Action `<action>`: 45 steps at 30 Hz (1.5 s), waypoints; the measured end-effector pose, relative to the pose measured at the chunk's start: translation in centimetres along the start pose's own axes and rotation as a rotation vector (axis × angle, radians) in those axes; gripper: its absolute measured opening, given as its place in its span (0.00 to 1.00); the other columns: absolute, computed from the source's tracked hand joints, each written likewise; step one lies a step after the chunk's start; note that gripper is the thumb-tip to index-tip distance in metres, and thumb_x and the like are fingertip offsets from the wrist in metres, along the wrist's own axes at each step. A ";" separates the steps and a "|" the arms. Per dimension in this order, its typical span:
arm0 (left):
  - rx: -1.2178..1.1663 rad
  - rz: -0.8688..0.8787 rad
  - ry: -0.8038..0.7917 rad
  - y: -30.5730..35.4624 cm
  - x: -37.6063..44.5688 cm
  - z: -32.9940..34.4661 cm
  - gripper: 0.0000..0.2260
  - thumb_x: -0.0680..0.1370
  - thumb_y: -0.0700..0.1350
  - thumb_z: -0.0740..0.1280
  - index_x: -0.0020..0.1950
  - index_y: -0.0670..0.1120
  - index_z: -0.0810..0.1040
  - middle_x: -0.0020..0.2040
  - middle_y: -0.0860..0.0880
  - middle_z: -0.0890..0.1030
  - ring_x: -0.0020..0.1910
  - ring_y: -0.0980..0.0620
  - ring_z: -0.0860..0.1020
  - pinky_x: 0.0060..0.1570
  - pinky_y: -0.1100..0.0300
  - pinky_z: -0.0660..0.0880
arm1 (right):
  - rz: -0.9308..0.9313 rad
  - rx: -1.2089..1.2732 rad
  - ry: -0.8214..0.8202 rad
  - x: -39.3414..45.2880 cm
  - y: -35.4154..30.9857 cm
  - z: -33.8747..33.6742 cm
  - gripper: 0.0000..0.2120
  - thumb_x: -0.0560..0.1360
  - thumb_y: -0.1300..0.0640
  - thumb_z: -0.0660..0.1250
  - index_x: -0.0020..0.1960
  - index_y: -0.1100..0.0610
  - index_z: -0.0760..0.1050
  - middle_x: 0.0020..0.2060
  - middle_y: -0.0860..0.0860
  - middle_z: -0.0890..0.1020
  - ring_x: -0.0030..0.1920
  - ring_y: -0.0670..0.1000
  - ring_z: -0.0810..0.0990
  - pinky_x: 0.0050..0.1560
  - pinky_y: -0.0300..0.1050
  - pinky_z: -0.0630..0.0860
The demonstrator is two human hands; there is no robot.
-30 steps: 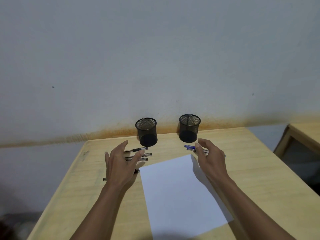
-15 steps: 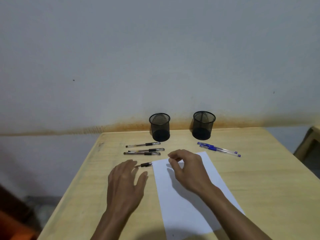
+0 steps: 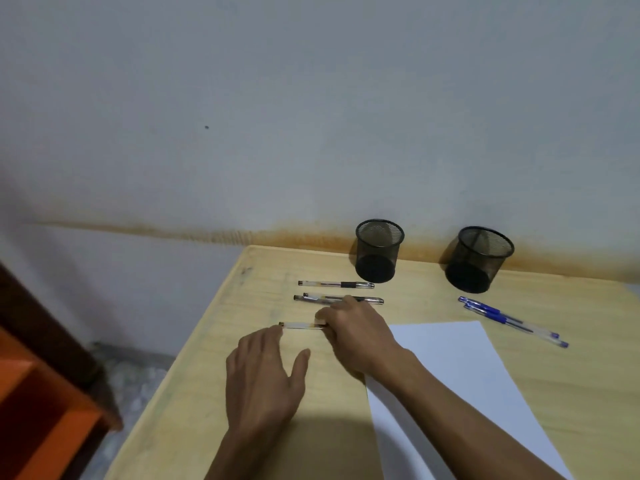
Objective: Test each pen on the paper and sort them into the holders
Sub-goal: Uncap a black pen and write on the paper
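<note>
On the wooden desk (image 3: 571, 393) lies a white sheet of paper (image 3: 460, 372). My right hand (image 3: 356, 332) has crossed to the left of it and its fingers curl round the nearest black pen (image 3: 299, 326), which still lies on the desk. My left hand (image 3: 265, 375) rests flat beside that pen, fingers straight, fingertips close to its left end. Three more black pens (image 3: 334, 284) lie in a row behind. Two blue pens (image 3: 509, 320) lie at the right. Two black mesh holders, the left holder (image 3: 378, 251) and the right holder (image 3: 479, 259), stand by the wall.
The wall rises directly behind the desk. An orange and dark wooden piece of furniture (image 3: 45, 403) stands to the left, below the desk's left edge. The floor shows between them.
My right hand moved left off the paper onto the nearest black pen and curled round it. My left hand stayed flat on the desk. The camera view swung left.
</note>
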State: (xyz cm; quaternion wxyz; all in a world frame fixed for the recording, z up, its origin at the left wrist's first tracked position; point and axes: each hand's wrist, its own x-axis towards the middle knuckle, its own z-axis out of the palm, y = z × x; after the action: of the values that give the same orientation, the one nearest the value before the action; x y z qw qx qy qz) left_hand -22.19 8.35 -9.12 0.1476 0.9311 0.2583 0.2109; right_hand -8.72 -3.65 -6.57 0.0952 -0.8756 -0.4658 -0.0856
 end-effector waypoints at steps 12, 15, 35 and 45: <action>-0.443 0.100 0.016 2.1 0.3 -1.6 0.22 0.75 0.57 0.70 0.67 0.51 0.75 0.60 0.57 0.79 0.61 0.56 0.74 0.59 0.54 0.71 | 0.564 1.266 0.416 -2.7 -1.5 -5.2 0.06 0.78 0.65 0.71 0.53 0.60 0.77 0.42 0.53 0.83 0.42 0.51 0.83 0.48 0.38 0.82; -0.508 0.256 0.028 4.5 0.4 -2.9 0.17 0.77 0.54 0.68 0.65 0.51 0.77 0.58 0.57 0.81 0.58 0.57 0.77 0.57 0.53 0.74 | 0.611 1.409 0.424 -5.0 -1.7 -6.1 0.05 0.78 0.67 0.70 0.51 0.63 0.76 0.36 0.49 0.84 0.42 0.50 0.86 0.48 0.42 0.84; -0.939 0.074 -0.494 11.5 1.0 -6.5 0.14 0.70 0.52 0.77 0.39 0.40 0.84 0.30 0.45 0.78 0.31 0.51 0.73 0.36 0.58 0.69 | 0.479 1.661 0.703 -13.7 7.3 -12.1 0.04 0.78 0.60 0.66 0.47 0.60 0.76 0.35 0.54 0.86 0.33 0.48 0.82 0.40 0.38 0.81; -0.462 -0.092 -0.134 4.4 3.4 -2.5 0.04 0.73 0.48 0.75 0.41 0.50 0.86 0.35 0.55 0.85 0.36 0.61 0.80 0.38 0.67 0.72 | 0.704 1.544 0.759 -13.7 8.5 -10.0 0.12 0.75 0.71 0.72 0.44 0.58 0.72 0.32 0.54 0.85 0.34 0.53 0.86 0.40 0.41 0.84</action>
State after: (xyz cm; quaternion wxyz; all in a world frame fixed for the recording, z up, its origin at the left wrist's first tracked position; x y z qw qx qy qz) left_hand -18.81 6.98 -4.17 0.3830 0.8717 0.2351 0.1954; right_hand -9.84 -21.68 -0.86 0.8182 -0.5737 -0.0386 0.0012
